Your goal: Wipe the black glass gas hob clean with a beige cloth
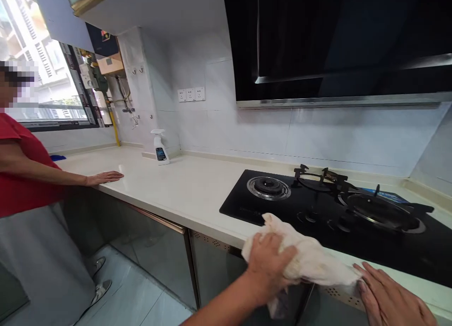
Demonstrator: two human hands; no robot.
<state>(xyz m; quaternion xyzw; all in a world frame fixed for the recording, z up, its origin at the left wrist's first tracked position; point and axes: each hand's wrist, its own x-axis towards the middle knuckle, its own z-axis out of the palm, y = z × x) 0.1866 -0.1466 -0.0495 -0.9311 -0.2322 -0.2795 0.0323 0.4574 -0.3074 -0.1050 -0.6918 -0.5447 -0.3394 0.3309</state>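
A pale, crumpled cloth [314,260] hangs over the counter's front edge, just in front of the black gas hob [235,206]. My left hand [270,267] is closed around the cloth's left part, fingers wrapped over it. At the cloth's right end, my right hand [397,300] has the corner between thumb and fingers, close to the hob's front edge. On the hob, the left burner [269,188] is bare. Black pan supports [321,175] stand at the back, and a dark round piece [383,210] sits over the right burner.
A white spray bottle [160,149] stands on the pale counter [190,180] by the wall. At the left, a person in a red top [28,161] rests a hand [104,178] on the counter edge. The black range hood [335,43] overhangs the hob.
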